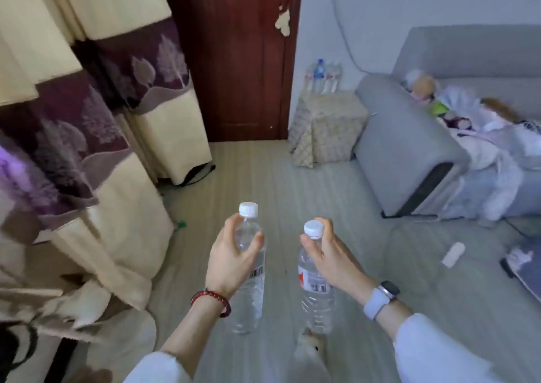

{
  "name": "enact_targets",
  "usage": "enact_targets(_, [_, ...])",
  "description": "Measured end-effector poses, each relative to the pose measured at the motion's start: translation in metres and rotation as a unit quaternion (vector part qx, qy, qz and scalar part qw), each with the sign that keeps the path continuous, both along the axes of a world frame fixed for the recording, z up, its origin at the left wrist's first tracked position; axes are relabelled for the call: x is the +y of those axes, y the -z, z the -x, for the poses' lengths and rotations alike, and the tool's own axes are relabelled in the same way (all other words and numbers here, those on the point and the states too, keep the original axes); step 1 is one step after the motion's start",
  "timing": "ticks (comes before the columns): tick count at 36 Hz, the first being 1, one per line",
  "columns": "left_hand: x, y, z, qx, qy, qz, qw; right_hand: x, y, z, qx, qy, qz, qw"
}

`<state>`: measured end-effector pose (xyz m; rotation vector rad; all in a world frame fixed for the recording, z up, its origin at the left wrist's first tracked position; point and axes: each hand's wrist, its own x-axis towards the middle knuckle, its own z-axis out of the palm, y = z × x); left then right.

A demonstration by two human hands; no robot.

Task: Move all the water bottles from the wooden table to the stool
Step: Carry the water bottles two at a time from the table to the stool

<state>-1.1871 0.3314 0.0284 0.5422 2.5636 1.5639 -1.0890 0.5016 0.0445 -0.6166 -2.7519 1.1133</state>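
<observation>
I see my left hand (234, 254) with its grip clamped around the neck of one clear white-capped water bottle (248, 283), and my right hand (328, 254) clamped just under the cap of a second water bottle (316, 292), both hanging upright above the floor (292, 183). Ahead, a cluster of bottles (322, 75) stands on the back edge of the cloth-covered stool (328, 125), beside the grey sofa (409, 148) arm.

White sleeves (433, 350), red bead bracelet (211, 301), pale-strapped watch (382, 297)
</observation>
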Motion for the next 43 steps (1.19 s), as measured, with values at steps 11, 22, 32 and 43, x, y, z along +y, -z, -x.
enact_targets(11, [0.235,0.010,0.208,-0.018,0.051,0.024,0.998,0.228,0.006,0.185,0.024,0.061,0.019,0.998])
enact_targets(22, [0.389,0.004,0.418,-0.022,0.044,0.028,0.998,0.393,0.011,0.385,0.018,0.064,0.028,0.997])
enact_targets(32, [0.546,0.013,0.628,-0.013,0.091,0.030,0.995,0.537,0.016,0.577,0.075,0.146,0.044,0.985])
enact_targets(43, [0.742,0.035,0.752,-0.046,0.170,0.027,0.984,0.715,0.036,0.691,0.090,0.197,0.054,0.975])
